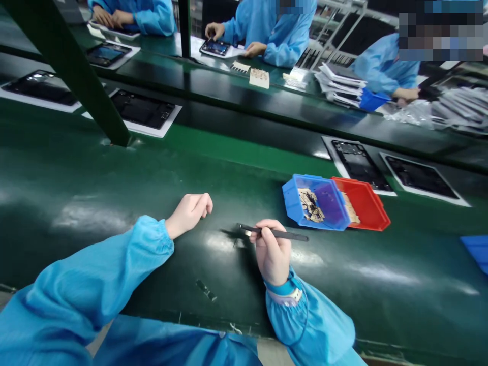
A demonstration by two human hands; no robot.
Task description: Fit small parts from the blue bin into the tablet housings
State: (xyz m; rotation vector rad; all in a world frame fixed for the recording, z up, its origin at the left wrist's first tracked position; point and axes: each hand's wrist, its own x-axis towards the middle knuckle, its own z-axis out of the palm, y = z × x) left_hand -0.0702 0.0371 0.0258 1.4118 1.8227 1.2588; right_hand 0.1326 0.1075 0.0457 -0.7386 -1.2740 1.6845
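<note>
My right hand [273, 251] grips a slim black pair of tweezers [290, 235] between thumb and fingers, its tip pointing left above the green tabletop. A small pale piece [247, 233] shows just under the tip; whether the tweezers pinch it I cannot tell. Around my right wrist is a blue strap [284, 288]. My left hand [189, 212] rests on the table to the left with its fingers curled in, and nothing shows in it. Beyond my right hand stands a blue bin [293, 201] with small tan and black pieces inside, touching a red bin [375, 207] with tan pieces.
Black device housings on white sheets lie along the far strip, including one housing [143, 108] at left and another [421, 177] at right. A green post [76, 76] rises at left. Co-workers in blue sleeves sit opposite. A blue bin edge [476, 249] shows at far right.
</note>
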